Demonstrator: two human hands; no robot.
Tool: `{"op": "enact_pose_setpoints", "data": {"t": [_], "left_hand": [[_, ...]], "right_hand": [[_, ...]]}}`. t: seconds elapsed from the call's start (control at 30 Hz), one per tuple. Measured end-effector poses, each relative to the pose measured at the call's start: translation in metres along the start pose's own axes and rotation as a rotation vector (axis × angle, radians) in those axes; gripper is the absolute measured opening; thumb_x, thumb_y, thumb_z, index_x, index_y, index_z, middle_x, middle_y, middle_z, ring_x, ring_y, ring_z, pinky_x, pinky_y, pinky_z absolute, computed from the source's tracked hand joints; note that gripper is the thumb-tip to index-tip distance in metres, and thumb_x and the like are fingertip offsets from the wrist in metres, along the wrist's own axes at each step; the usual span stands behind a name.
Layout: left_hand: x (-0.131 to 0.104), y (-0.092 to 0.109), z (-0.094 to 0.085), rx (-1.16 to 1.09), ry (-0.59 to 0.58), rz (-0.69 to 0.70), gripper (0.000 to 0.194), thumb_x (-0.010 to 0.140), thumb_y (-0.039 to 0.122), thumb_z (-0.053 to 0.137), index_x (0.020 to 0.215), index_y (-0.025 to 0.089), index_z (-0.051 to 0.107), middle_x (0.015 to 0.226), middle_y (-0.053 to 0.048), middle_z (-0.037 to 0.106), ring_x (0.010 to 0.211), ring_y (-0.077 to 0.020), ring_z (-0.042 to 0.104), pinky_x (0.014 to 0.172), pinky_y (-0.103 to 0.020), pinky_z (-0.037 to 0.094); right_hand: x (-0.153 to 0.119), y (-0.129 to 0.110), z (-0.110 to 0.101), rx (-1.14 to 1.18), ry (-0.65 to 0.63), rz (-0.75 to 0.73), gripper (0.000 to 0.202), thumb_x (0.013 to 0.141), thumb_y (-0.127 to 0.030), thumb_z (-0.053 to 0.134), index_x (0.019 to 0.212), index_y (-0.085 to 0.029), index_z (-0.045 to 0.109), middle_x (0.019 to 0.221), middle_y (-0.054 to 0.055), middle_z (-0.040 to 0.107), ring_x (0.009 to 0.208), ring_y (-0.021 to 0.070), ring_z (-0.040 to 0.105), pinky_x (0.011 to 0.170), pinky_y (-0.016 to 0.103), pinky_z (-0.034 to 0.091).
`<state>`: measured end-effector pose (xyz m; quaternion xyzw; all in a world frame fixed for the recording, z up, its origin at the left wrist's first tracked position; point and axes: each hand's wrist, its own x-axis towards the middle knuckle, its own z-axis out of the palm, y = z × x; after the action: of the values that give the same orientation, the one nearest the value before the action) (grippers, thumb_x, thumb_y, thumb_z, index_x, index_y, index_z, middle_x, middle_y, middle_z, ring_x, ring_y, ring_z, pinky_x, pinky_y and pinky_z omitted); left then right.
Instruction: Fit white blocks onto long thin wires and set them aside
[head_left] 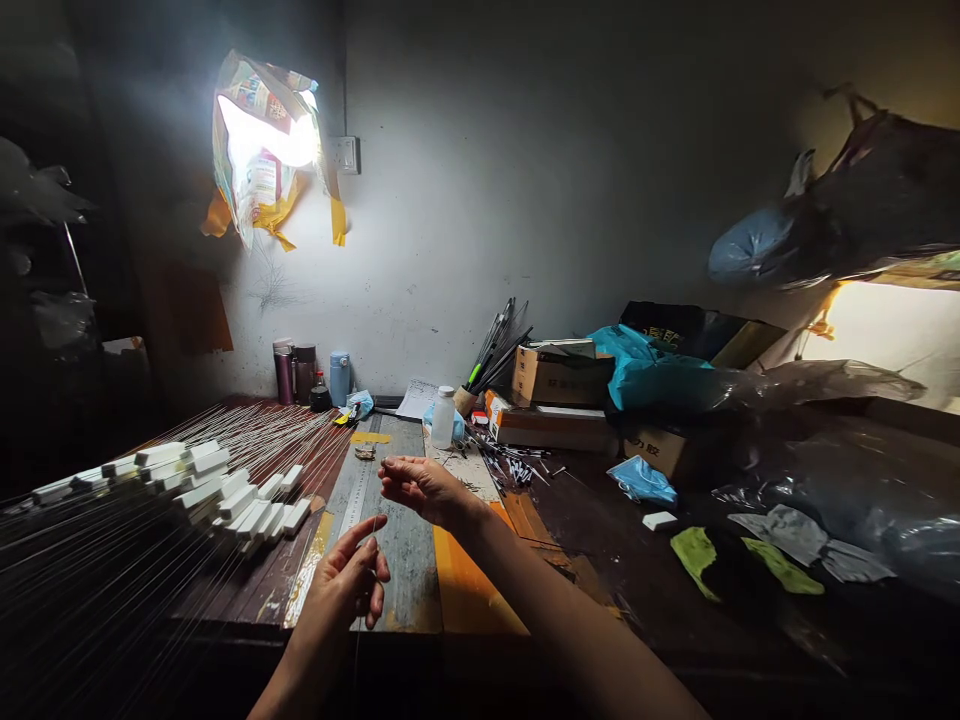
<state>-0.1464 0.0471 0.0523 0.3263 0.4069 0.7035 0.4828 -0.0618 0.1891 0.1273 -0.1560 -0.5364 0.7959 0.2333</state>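
Note:
My left hand (352,570) is over the front of the grey board (409,560), its fingers curled and pinched around a thin thread (358,650) that hangs below it. Higher up and to the right, my right hand (412,485) has its thumb and index fingertip pressed together; what they hold is too small to make out. A steel ruler (355,500) lies on the board left of my right hand, with a small brown piece (365,453) beyond it. Many white blocks (255,515) with long thin strands lie on the left.
A translucent bottle (443,418) stands behind my right hand. Flasks (340,378) line the wall at the left. Cardboard boxes (559,375), a blue mask (642,480) and green cloth pieces (695,560) occupy the right. A covered lamp (266,150) hangs above.

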Motion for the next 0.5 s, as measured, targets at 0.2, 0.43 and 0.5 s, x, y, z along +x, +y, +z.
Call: {"op": "enact_pose_setpoints", "data": {"t": [0.2,0.43,0.5], "left_hand": [[0.001,0.002,0.002,-0.02,0.006,0.005,0.055,0.075,0.044,0.069,0.119,0.015,0.053,0.06,0.004,0.06,0.034,-0.0061,0.047,0.032,-0.016,0.034],[0.004,0.012,0.013,-0.086,0.028,0.037,0.049,0.069,0.041,0.075,0.107,0.016,0.057,0.059,0.005,0.062,0.036,-0.0072,0.05,0.034,-0.017,0.036],[0.005,0.016,0.017,-0.102,0.053,0.046,0.044,0.067,0.041,0.077,0.1,0.017,0.058,0.058,0.004,0.063,0.038,-0.0083,0.053,0.036,-0.017,0.038]], "right_hand": [[-0.004,-0.003,0.006,-0.1,0.021,0.006,0.036,0.057,-0.036,0.087,0.074,-0.012,0.066,0.067,0.0,0.066,0.059,0.0084,0.06,0.066,0.023,0.051],[-0.015,-0.002,0.015,-0.22,0.03,0.017,0.038,0.055,-0.041,0.085,0.073,-0.014,0.064,0.065,-0.003,0.064,0.063,0.0101,0.06,0.064,0.024,0.046],[-0.022,-0.002,0.017,-0.272,0.019,0.038,0.034,0.056,-0.038,0.084,0.072,-0.014,0.065,0.066,-0.001,0.066,0.064,0.0109,0.06,0.062,0.023,0.043]]}}
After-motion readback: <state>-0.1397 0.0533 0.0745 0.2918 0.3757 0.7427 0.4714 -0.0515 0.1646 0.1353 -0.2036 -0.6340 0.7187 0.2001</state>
